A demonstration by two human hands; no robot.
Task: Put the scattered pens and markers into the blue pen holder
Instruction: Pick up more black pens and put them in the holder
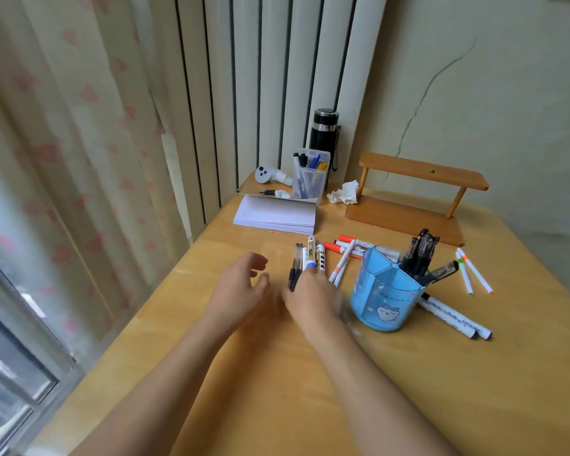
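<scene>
left of the blue plastic pen holder (386, 292), the right hand (311, 299) grips a bundle of pens and markers (306, 263); the left hand (241, 287) hovers nearby, fingers spread.

1. Right hand (313, 299) is over a bunch of pens and markers (306, 261) on the worktop (277, 373), grip blurred.
2. Left hand (241, 287) hovers alongside, fingers curled open.
3. Blue pen holder (384, 302) stands just right, black pens (420, 255) inside.

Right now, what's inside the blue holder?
Several black pens stand in the holder's back compartments, one leaning right. The front compartment looks empty, though its bottom is hidden.
</scene>
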